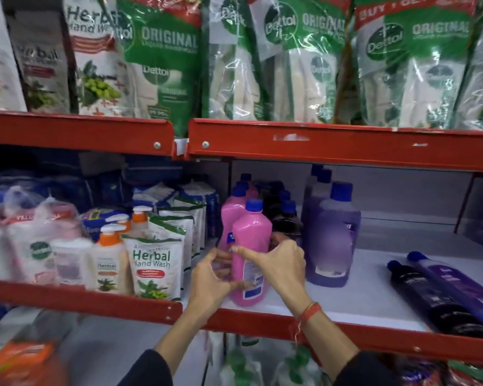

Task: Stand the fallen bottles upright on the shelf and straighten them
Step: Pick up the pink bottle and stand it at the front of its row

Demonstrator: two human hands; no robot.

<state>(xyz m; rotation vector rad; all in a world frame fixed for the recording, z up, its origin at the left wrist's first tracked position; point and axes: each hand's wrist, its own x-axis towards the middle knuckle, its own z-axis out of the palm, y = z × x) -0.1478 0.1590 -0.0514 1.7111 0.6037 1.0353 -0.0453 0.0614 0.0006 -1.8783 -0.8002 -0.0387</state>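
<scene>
- Pink bottle (251,254), blue cap, stands upright at the front edge of the white shelf (368,291), first in a row of pink bottles running toward the back.
- Left hand (209,285): fingers curled round the bottle's left side, thumb tip on its lower front; gripping.
- Right hand (279,263): wrapped round the bottle's right side, forefinger laid across its front; red thread on the wrist.
- Purple bottles (333,235) upright just right of the pink row.
- Two fallen bottles, one black (432,299) and one purple (463,285), lie side by side toward the shelf's right end, caps toward the back.
- Herbal Hand Wash pouch (154,266) on the neighbouring shelf, left.
</scene>
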